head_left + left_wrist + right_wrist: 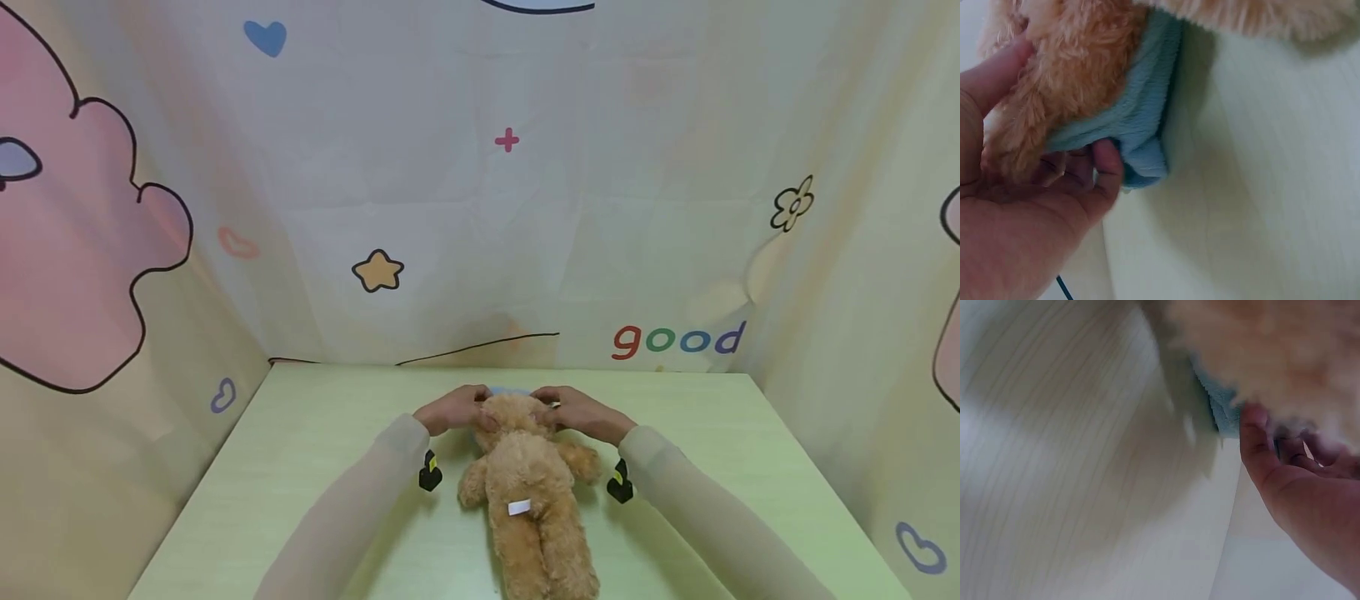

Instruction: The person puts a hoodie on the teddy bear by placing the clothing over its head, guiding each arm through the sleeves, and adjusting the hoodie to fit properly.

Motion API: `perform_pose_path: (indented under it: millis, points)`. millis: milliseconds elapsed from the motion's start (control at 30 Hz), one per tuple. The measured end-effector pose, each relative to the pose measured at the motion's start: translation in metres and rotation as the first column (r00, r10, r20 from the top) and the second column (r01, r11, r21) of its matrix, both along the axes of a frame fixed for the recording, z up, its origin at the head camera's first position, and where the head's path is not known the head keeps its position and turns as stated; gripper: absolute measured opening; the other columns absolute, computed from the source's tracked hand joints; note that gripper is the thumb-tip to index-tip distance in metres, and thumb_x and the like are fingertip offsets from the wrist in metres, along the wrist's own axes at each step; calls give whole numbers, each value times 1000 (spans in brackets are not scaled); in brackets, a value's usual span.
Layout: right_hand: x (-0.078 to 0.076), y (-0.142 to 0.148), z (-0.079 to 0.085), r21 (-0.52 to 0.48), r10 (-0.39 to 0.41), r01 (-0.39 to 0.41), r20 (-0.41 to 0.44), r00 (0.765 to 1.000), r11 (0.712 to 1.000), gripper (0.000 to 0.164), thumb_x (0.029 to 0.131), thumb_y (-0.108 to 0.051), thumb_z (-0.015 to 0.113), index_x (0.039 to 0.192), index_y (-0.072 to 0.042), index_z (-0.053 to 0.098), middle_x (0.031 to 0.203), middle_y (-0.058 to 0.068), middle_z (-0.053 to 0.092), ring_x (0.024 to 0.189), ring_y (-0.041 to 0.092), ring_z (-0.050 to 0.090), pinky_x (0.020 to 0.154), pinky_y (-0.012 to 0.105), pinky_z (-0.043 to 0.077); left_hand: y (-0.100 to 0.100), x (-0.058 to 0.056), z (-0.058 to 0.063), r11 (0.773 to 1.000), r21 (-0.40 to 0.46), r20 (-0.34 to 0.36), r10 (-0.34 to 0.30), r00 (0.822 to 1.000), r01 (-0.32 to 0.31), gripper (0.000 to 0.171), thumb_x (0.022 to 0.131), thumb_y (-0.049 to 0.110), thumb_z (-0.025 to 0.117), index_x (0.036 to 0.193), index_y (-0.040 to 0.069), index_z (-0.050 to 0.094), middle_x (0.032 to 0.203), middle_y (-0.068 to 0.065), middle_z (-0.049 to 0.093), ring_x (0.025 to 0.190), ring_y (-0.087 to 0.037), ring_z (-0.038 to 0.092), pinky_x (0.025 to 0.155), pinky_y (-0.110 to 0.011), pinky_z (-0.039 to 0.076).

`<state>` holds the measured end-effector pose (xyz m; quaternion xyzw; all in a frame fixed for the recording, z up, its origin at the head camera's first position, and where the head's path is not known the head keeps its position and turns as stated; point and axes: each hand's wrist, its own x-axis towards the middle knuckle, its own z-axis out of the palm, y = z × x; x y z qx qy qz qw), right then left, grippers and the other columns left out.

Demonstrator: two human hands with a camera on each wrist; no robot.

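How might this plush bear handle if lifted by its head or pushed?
The plush bear would probably droop when lifted, since its body looks soft and stuffed. It seems unlikely to slip, as its fur looks shaggy. Pushed, it would likely slide rather than roll, its legs lying outstretched.

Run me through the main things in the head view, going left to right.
Pink curtain shape, blue heart, orange star, left hand, plush bear, right hand, "good" lettering, outlined flower.
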<state>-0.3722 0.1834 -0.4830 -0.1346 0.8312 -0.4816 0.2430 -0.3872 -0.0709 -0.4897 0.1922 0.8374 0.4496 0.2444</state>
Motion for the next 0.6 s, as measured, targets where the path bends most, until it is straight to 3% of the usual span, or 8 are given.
perform_pose_path:
  millis: [200, 400, 533, 600]
  points:
    - [0, -2, 2, -10, 11, -11, -33, 999, 1000, 35, 85, -26, 68, 111, -10, 50, 104, 8, 50, 80, 18, 51, 72, 39, 47, 3, 2, -4, 1000, 12, -64, 17, 998, -16, 31, 80, 22, 73, 101, 13, 53, 101, -4, 54, 81, -16, 49, 68, -30, 42]
    - [2, -7, 4, 15, 7, -6, -112, 994, 1000, 24, 86, -22, 67, 98, -9, 51, 89, 5, 49, 70, 18, 46, 63, 39, 45, 5, 8, -1, 999, 34, -128, 43, 991, -39, 23, 79, 13, 73, 94, 12, 56, 98, -3, 59, 83, -14, 53, 68, -27, 47]
    - [4, -13, 7, 33, -1, 8, -213, 977, 999, 18, 85, -15, 67, 90, -9, 51, 81, 3, 47, 69, 16, 43, 62, 32, 40, 7, 10, -1, 997, 57, -204, 71, 976, -61, 21, 75, 5, 72, 85, 9, 55, 87, -1, 54, 77, -15, 47, 65, -26, 41]
    - [5, -15, 7, 43, -10, 22, -268, 963, 999, 18, 84, -11, 67, 85, -10, 49, 76, 1, 45, 67, 15, 41, 63, 30, 37, 9, 11, -3, 995, 68, -268, 82, 960, -66, 22, 72, 1, 72, 80, 8, 53, 81, 0, 48, 73, -15, 43, 62, -26, 36]
